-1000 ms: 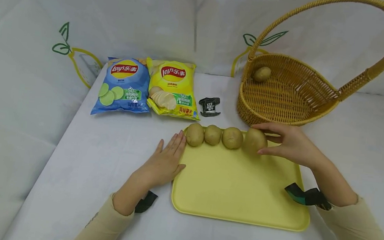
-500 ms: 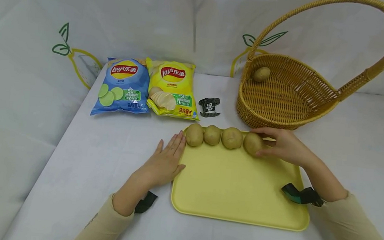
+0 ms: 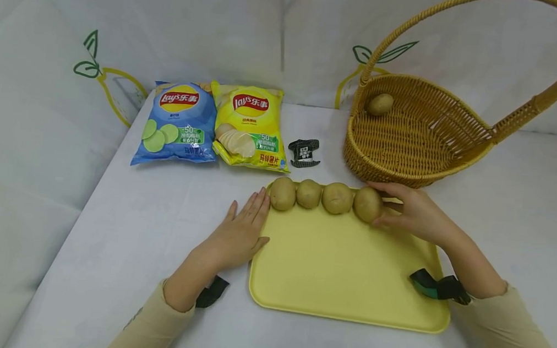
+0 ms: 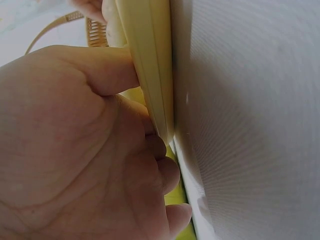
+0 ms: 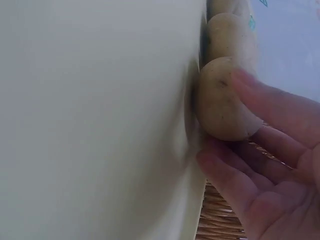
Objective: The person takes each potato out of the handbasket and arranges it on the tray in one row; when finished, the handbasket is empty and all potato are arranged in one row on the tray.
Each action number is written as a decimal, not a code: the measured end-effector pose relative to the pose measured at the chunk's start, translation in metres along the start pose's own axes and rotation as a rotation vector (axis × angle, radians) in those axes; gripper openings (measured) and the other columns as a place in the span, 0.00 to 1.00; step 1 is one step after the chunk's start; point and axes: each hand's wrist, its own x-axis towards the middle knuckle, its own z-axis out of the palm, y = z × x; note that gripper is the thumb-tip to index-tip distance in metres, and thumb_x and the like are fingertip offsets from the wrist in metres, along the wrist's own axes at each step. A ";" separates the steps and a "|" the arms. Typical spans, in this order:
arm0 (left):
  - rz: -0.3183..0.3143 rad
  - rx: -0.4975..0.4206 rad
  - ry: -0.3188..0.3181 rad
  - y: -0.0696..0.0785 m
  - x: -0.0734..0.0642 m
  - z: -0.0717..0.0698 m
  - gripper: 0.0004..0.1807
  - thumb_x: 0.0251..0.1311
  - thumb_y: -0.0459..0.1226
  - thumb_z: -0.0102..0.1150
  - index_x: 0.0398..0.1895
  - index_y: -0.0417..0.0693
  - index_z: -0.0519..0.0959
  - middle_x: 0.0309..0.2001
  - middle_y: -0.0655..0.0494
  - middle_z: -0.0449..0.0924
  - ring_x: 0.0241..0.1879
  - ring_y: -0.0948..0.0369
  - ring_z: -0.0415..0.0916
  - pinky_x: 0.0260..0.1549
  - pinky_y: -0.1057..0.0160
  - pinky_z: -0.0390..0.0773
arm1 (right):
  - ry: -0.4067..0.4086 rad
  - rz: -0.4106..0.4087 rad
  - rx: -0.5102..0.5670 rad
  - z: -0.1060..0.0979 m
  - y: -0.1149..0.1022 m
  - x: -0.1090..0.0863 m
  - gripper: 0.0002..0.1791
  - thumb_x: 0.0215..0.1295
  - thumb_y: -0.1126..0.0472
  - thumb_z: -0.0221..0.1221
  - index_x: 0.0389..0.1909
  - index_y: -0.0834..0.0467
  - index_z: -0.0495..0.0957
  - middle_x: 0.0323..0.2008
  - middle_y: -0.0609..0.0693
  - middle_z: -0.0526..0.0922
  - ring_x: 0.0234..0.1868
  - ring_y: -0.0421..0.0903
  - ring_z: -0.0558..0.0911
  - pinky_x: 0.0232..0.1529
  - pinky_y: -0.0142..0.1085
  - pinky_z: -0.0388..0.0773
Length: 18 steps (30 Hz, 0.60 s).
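Note:
Along the far edge of the yellow tray (image 3: 349,274) several potatoes (image 3: 337,198) sit in a row. At the row's right end a potato (image 3: 367,205) rests on the tray, and my right hand (image 3: 416,214) holds it between thumb and fingers. The right wrist view shows the thumb against that potato (image 5: 222,100) and the fingers curled beneath it. My left hand (image 3: 238,234) lies with fingers extended along the tray's left edge, touching the rim. In the left wrist view its thumb and fingertips meet the tray's side (image 4: 152,65).
Behind the tray at right stands a wicker basket (image 3: 407,177) with a tall handle and one potato (image 3: 381,104) inside. Blue chips bag (image 3: 178,124) and yellow chips bag (image 3: 250,127) lie at the back left, beside a small black packet (image 3: 304,153).
The right hand has lowered the potato onto the tray at the right end of the row and still grips it. The left hand has stayed in place.

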 end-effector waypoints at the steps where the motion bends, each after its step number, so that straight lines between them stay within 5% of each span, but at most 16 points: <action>1: -0.002 0.001 -0.003 0.000 0.000 0.000 0.40 0.71 0.45 0.42 0.73 0.35 0.35 0.74 0.44 0.25 0.72 0.51 0.26 0.66 0.42 0.36 | 0.001 0.002 -0.002 0.000 0.000 0.000 0.37 0.49 0.64 0.71 0.60 0.69 0.69 0.55 0.63 0.76 0.53 0.59 0.77 0.48 0.48 0.75; 18: -0.009 -0.011 -0.007 0.000 0.001 -0.002 0.40 0.71 0.46 0.42 0.73 0.36 0.35 0.74 0.45 0.24 0.73 0.52 0.26 0.66 0.43 0.35 | 0.022 0.006 -0.023 -0.005 -0.002 -0.001 0.34 0.51 0.66 0.69 0.59 0.70 0.70 0.55 0.66 0.75 0.51 0.63 0.77 0.45 0.50 0.76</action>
